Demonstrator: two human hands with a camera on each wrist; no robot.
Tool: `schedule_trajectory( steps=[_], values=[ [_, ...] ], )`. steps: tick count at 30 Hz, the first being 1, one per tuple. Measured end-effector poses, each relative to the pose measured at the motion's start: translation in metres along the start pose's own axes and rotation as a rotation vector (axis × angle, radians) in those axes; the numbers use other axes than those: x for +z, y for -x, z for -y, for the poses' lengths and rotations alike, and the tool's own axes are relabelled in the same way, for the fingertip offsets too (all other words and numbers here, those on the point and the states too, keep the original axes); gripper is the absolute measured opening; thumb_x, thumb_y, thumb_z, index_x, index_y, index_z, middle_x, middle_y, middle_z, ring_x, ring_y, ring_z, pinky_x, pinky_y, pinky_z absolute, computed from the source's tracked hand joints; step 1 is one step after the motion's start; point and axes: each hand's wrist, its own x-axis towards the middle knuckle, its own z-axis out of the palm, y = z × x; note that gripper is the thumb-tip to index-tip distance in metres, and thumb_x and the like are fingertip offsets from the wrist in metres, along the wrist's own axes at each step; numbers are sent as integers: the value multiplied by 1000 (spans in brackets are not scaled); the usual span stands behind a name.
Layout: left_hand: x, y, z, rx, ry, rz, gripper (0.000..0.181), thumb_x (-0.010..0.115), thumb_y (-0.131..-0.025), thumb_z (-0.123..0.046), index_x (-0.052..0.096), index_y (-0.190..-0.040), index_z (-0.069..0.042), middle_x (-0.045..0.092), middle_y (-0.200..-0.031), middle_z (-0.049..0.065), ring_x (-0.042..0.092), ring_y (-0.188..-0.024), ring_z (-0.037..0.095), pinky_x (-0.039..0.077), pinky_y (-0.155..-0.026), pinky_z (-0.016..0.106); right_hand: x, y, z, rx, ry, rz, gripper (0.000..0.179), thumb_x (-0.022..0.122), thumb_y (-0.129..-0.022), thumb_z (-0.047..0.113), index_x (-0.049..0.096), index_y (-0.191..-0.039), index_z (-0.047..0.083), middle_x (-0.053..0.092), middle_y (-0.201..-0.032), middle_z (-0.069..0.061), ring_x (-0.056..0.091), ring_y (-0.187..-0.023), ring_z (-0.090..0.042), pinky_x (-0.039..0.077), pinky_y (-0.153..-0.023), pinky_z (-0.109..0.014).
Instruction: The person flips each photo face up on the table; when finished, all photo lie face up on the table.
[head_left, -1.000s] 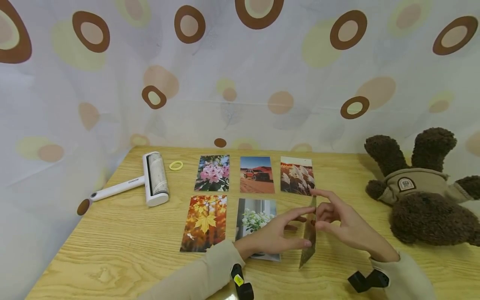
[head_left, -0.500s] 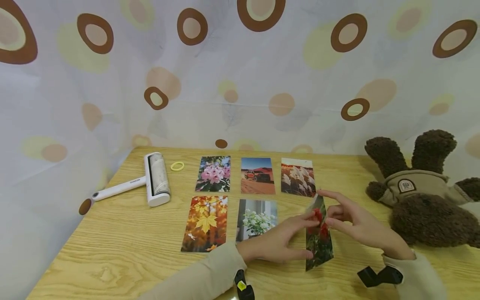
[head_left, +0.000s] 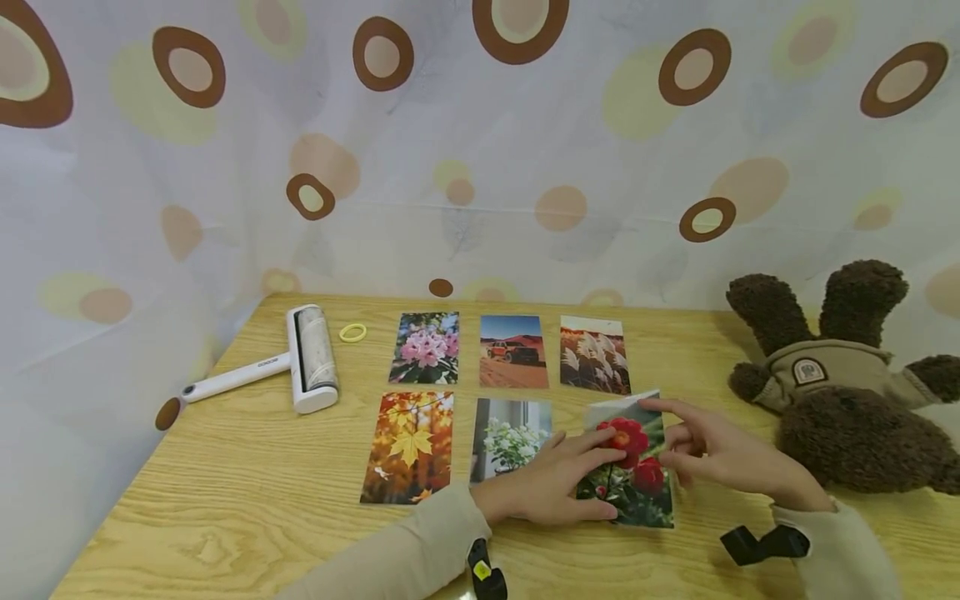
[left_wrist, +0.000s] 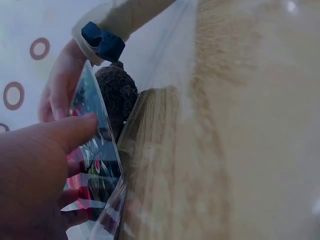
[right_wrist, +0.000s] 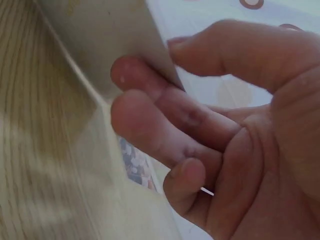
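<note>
A photo card (head_left: 648,504) of red flowers leans at the right end of the near row, its picture facing up and left. My right hand (head_left: 723,454) pinches it by the right edge, thumb at the edge and fingers (right_wrist: 145,120) against its grey back. My left hand (head_left: 543,483) lies with extended fingers over the picture, fingertips on the red bloom and thumb (left_wrist: 80,130) along its near left side. Under that hand, a white-flower card (head_left: 517,429) is partly covered. A maple-leaf card (head_left: 410,446) lies farther left.
Behind are cards of pink blossoms (head_left: 426,348), a truck in a desert (head_left: 514,350) and feathery grass (head_left: 595,357). A lint roller (head_left: 315,358) and yellow ring (head_left: 352,341) lie left. A brown plush toy (head_left: 862,442) lies right. A patterned curtain (head_left: 495,250) hangs behind the wooden table (head_left: 247,483).
The red-flower card has turned from edge-on to showing its picture and has tilted down toward the table. My right hand has moved slightly right with it; my left hand's fingers have spread over its face.
</note>
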Motion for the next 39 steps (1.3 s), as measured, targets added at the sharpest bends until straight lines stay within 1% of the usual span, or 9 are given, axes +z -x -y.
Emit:
schedule_trajectory(
  steps=[4, 6, 9, 11, 14, 20, 25, 33, 39],
  values=[
    [0, 1, 0, -34, -118, 8, 65, 54, -96, -43, 28, -153, -23, 9, -163, -1, 12, -149, 20, 9, -118, 55, 3, -3, -8, 55, 78, -54, 60, 50, -98, 3, 17, -146, -12, 63, -71, -6, 57, -50, -21, 47, -47, -30],
    [0, 2, 0, -50, -175, 19, 65, 54, -96, -44, 29, -152, -25, 9, -162, -2, 12, -149, 22, 11, -118, 55, 5, -4, -11, 74, 146, -91, 59, 52, -98, 4, 22, -146, -11, 62, -69, 0, 54, -48, -15, 45, -47, -28],
    [1, 3, 1, -73, -216, 32, 62, 54, -96, -46, 32, -151, -26, 12, -162, -5, 14, -149, 21, 13, -117, 55, 9, -7, -15, 121, 220, -130, 56, 55, -97, 6, 28, -144, -11, 62, -70, 5, 47, -48, -4, 41, -46, -24],
    [2, 2, 1, -81, -225, 33, 61, 54, -96, -46, 34, -150, -27, 14, -162, -6, 15, -148, 20, 13, -117, 54, 11, -8, -18, 160, 247, -146, 56, 56, -96, 7, 31, -143, -10, 61, -69, 7, 43, -50, 0, 40, -47, -23],
    [2, 3, 2, -84, -224, 33, 60, 54, -96, -46, 36, -149, -27, 16, -161, -6, 16, -148, 20, 14, -117, 54, 12, -9, -22, 199, 246, -151, 56, 57, -96, 7, 32, -143, -10, 60, -69, 6, 43, -52, 1, 40, -49, -23],
    [3, 3, 3, -99, -273, 33, 59, 52, -96, -49, 37, -148, -27, 20, -160, -5, 17, -148, 20, 15, -118, 50, 13, -11, -35, 212, 243, -141, 56, 56, -97, 8, 32, -144, -9, 63, -70, 5, 46, -52, 0, 43, -51, -23],
    [2, 2, 2, -116, -302, 37, 59, 51, -96, -51, 37, -149, -28, 21, -160, -5, 16, -148, 20, 14, -119, 48, 14, -13, -37, 229, 254, -160, 56, 57, -96, 11, 34, -144, -7, 62, -69, 5, 44, -50, -1, 42, -49, -23],
    [1, 2, 2, -113, -293, 36, 59, 50, -96, -50, 37, -149, -27, 21, -160, -5, 16, -148, 20, 14, -118, 51, 19, -17, -31, 278, 334, -195, 55, 62, -94, 17, 41, -140, -6, 55, -62, 6, 41, -48, -1, 39, -47, -22],
    [3, 1, 3, -100, -311, 26, 59, 50, -96, -50, 38, -148, -27, 22, -160, -4, 18, -148, 20, 16, -118, 51, 22, -17, -31, 294, 428, -217, 54, 65, -92, 18, 46, -138, -4, 47, -56, 8, 36, -46, 0, 39, -49, -22]
  ],
)
